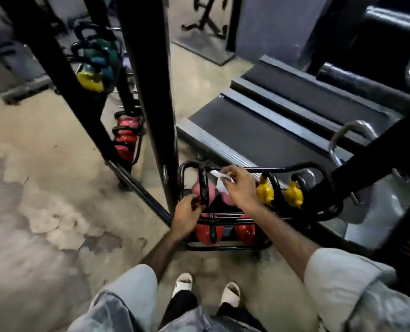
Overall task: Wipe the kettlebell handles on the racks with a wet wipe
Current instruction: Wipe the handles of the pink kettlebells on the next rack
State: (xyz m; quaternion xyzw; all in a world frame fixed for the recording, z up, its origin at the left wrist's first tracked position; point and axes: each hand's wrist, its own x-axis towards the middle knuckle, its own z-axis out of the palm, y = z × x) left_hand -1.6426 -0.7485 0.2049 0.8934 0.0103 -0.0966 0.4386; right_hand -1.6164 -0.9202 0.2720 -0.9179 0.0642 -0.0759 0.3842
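We are standing over a low black rack point(328, 212) on the floor point(55, 188), our pale shoes point(183, 282) just short of its near edge. On the lower tier red kettlebells point(205, 232) are sitting side by side. Our left hand point(187, 215) is curling its fingers round the bottom of the black handle point(203, 185) of the pink kettlebell point(196, 188) at the upper tier's left end, steadying it, we judge. Our right hand point(238, 188) is pinching the white wet wipe point(220, 182) between thumb and fingertips, just beside that handle's top, and we cannot tell whether the wipe is touching the metal. Further along the upper tier, toward the right end, two yellow kettlebells point(265, 191) are waiting with their black handles upright. So we are working on the pink one's handle, early in the rack by the look of it. The next move calls for wrapping the wipe round the handle and running it down the loop, while the left hand is keeping the bell from rocking. Beyond the rack's far edge treadmill decks point(271, 121) are lying, and to the left a black upright point(151, 92) is framing a mirror showing more kettlebells.
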